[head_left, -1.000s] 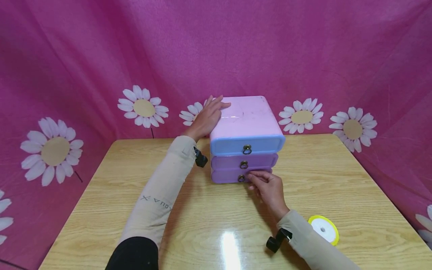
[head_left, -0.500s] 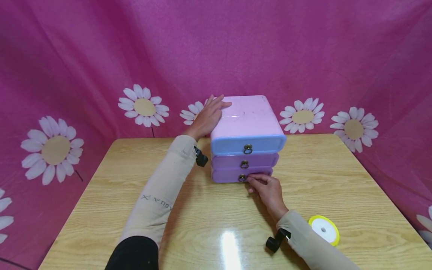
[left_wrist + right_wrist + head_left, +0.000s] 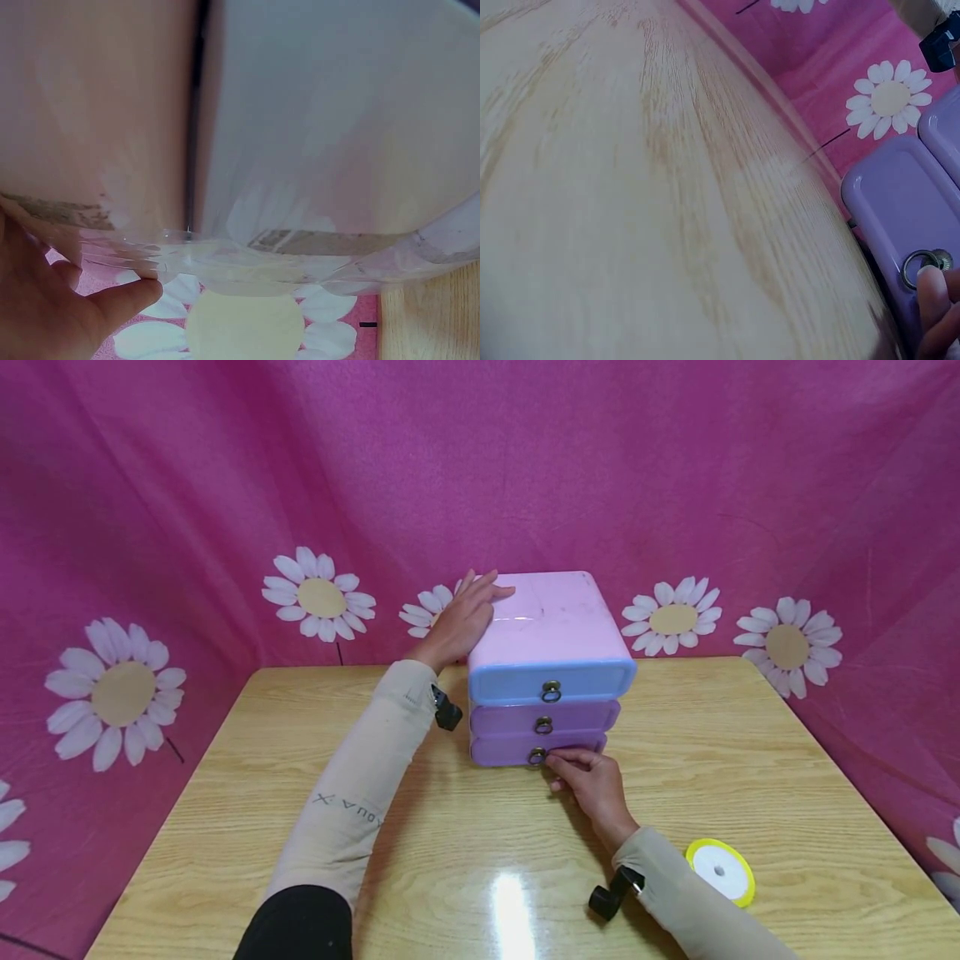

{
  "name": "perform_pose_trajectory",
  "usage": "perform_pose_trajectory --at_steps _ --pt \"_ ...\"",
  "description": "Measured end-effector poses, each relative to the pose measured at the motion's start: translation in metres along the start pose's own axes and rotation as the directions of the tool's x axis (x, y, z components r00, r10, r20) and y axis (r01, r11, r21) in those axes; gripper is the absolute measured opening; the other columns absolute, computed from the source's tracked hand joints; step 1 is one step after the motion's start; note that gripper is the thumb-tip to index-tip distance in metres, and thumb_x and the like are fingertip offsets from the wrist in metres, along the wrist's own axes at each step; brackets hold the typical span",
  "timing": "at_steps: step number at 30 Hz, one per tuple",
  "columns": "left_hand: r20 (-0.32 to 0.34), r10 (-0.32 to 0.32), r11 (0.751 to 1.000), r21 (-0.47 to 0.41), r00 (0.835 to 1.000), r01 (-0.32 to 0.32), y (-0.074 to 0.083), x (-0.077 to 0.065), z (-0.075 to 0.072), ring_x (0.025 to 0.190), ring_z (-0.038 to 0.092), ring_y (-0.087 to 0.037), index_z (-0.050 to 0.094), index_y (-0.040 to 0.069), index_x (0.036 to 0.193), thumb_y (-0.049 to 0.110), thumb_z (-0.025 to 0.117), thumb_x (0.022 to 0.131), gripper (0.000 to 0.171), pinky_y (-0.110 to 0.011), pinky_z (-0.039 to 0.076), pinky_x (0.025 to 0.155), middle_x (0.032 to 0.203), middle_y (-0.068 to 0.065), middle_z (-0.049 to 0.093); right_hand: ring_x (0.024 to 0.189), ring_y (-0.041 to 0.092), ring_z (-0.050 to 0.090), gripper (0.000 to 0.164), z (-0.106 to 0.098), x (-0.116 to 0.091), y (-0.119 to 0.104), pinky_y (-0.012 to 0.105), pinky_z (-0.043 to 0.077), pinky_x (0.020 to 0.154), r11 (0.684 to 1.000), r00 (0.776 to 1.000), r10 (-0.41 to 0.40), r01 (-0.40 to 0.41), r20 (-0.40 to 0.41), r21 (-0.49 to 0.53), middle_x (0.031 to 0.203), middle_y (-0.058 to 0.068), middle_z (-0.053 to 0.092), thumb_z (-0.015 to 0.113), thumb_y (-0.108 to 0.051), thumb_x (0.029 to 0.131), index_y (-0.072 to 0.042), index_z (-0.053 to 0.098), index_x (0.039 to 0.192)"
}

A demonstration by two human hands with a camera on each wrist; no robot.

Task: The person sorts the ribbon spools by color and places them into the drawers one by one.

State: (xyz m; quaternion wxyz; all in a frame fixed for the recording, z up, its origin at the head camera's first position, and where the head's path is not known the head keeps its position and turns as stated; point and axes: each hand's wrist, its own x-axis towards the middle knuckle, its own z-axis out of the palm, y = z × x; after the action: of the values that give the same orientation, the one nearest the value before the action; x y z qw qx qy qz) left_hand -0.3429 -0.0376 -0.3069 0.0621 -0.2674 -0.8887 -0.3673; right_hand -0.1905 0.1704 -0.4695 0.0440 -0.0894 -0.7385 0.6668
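A small drawer chest with a pink top (image 3: 555, 618) stands toward the back of the table, its drawers closed. The top drawer front (image 3: 510, 683) is blue; the middle (image 3: 502, 720) and bottom (image 3: 498, 751) ones are purple. Each carries a bronze ring pull. My left hand (image 3: 461, 622) rests on the chest's upper left edge, fingers spread over the top; its thumb side shows against clear film in the left wrist view. My right hand (image 3: 597, 787) pinches at the bottom drawer's ring pull (image 3: 906, 271), thumb and fingertips at the ring.
A spool of white with a yellow rim (image 3: 720, 870) lies on the wooden table (image 3: 420, 877), beside my right sleeve. Behind the table hangs a pink cloth (image 3: 525, 468) with daisies. Black wrist cameras hang under both sleeves.
My right fingertips have shifted slightly left and down, closer onto the bottom ring pull. The left hand and the chest hold their places.
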Motion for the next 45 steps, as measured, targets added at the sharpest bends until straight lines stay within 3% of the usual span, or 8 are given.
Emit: perform_pose_trajectory --at_steps 13,19,26,32,45 --pt "-0.002 -0.007 1.0 -0.011 1.0 0.007 0.001 0.0 0.0 0.148 -0.002 -0.016 0.051 0.024 0.141 0.025 0.029 0.097 0.049 -0.049 0.002 0.118 0.16 0.005 0.021 0.054 0.009 0.063 0.028 0.001 0.001 0.0 0.017 0.046 0.05 0.997 0.997 0.074 -0.074 0.032 0.009 0.083 0.003 0.074 0.074 -0.015 0.085 0.004 0.072 0.105" --pt "0.002 -0.016 1.0 -0.011 1.0 0.016 0.0 0.0 0.0 0.148 -0.004 -0.013 0.051 0.026 0.141 0.026 0.028 0.097 0.049 -0.049 0.002 0.118 0.16 0.008 0.019 0.056 0.007 0.062 0.029 0.0 0.003 -0.001 0.019 0.043 0.048 0.995 0.995 0.086 -0.084 0.05 -0.054 0.081 0.001 0.073 0.075 -0.02 0.084 0.0 0.073 0.104" --pt "-0.001 -0.021 1.0 -0.02 1.0 0.021 0.0 0.0 0.0 0.147 -0.005 -0.011 0.051 0.027 0.141 0.027 0.028 0.097 0.049 -0.049 0.001 0.118 0.16 0.008 0.019 0.054 0.01 0.06 0.026 0.003 -0.012 -0.029 0.019 0.042 0.047 0.994 0.992 0.095 -0.09 0.086 -0.054 0.077 0.007 0.072 0.072 -0.01 0.086 0.01 0.07 0.102" --pt "0.001 -0.018 1.0 -0.024 1.0 0.018 0.0 -0.001 0.0 0.148 -0.005 -0.013 0.051 0.027 0.141 0.027 0.029 0.097 0.049 -0.05 0.001 0.118 0.16 0.006 0.02 0.047 0.009 0.058 0.027 0.003 0.002 -0.006 0.02 0.04 0.042 0.992 0.99 0.124 -0.122 0.07 -0.038 0.079 0.006 0.073 0.077 -0.016 0.082 0.004 0.072 0.1" --pt "-0.009 0.022 1.0 -0.017 1.0 -0.022 -0.002 0.001 0.0 0.148 -0.001 -0.017 0.052 0.024 0.14 0.026 0.028 0.099 0.048 -0.048 0.003 0.118 0.159 0.005 0.022 0.044 0.007 0.056 0.021 0.004 0.002 -0.006 0.02 0.042 0.041 0.991 0.994 0.103 -0.1 0.035 -0.094 0.081 0.01 0.074 0.072 -0.013 0.083 0.002 0.073 0.098"
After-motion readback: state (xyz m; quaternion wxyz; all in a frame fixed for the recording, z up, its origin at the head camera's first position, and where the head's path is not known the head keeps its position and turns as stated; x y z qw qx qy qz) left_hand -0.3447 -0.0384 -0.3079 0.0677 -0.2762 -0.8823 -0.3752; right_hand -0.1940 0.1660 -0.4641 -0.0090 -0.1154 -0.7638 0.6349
